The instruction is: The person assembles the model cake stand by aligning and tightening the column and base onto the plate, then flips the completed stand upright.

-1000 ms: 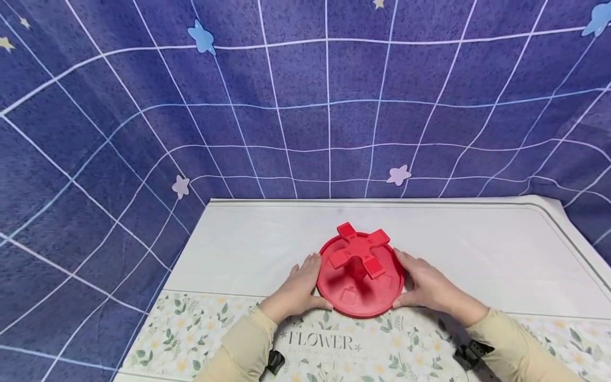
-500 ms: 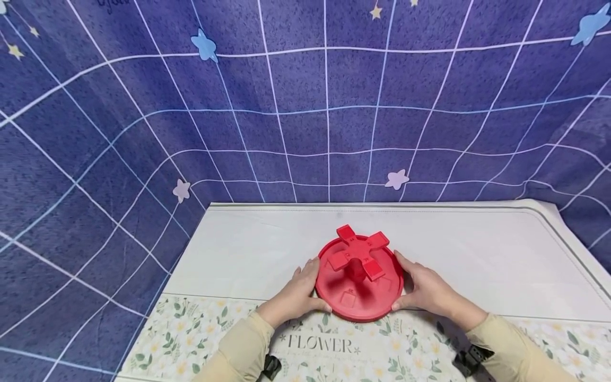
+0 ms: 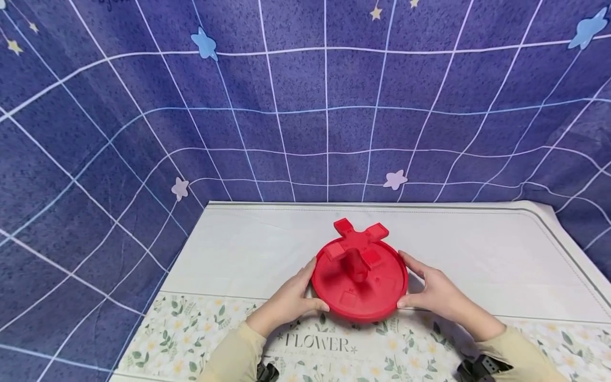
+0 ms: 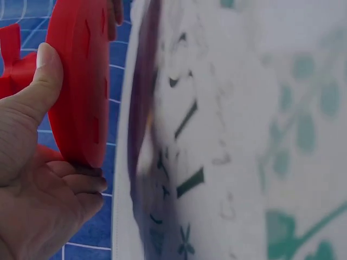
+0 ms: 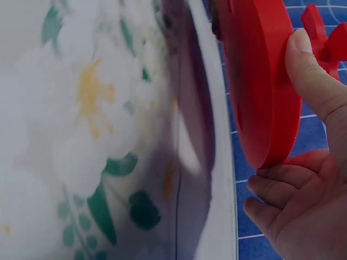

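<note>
A red round plastic base (image 3: 334, 289) carries a central post topped by a four-armed cross (image 3: 359, 241) with square pads. It is held up off the table, tilted slightly. My left hand (image 3: 288, 300) grips its left edge, the thumb on the near side of the rim and the fingers along the side and underneath. On the opposite edge my right hand (image 3: 436, 294) grips it the same way. Both wrist views show a gap between the base's underside (image 4: 81, 97) and the tabletop, with the right thumb (image 5: 303, 65) pressed on the rim.
Beneath is a table with a white cloth (image 3: 477, 254), printed with flowers and the word FLOWER (image 3: 317, 342) at the front. A blue curtain (image 3: 305, 79) with grid lines and stars hangs behind and at the left.
Both hands have raised the red base from the table toward the head camera, so it looks larger and its cross top has shifted a little left. The grip stays the same.
</note>
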Motion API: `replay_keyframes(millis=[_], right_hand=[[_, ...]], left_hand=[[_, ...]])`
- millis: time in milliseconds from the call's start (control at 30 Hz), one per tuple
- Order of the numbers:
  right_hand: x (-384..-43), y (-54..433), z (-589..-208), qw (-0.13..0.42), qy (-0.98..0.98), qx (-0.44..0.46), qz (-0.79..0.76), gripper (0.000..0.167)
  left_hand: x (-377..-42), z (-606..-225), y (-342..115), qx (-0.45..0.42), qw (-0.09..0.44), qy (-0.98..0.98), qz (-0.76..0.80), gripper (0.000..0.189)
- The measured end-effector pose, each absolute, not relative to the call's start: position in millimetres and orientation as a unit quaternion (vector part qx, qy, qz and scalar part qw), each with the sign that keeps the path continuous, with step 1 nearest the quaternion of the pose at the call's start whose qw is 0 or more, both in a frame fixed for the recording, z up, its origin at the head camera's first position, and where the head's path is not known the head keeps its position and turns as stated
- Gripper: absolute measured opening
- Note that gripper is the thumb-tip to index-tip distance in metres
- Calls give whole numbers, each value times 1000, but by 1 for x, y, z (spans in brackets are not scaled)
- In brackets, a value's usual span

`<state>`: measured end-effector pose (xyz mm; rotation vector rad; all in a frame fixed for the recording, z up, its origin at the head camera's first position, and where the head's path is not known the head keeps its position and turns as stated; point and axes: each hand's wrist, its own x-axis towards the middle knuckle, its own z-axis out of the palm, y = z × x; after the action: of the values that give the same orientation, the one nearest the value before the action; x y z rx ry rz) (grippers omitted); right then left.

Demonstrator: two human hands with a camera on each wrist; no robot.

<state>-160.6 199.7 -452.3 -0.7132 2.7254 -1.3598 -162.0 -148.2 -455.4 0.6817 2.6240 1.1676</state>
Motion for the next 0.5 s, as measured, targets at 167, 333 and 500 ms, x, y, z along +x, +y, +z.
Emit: replay_keyframes(millis=[167,333,500], right_hand=[[-156,200,-449,12,846,-224,-483,95],[-152,199,-449,6,832,-223,-507,89],[-148,198,-449,1,825,-213,-523,82]], left_hand=[[-159,-450,-151,233,74,876,416,108],[-157,-446,-152,224,57,868,440,107],[-155,-443,-152,217,49,863,453,105]])
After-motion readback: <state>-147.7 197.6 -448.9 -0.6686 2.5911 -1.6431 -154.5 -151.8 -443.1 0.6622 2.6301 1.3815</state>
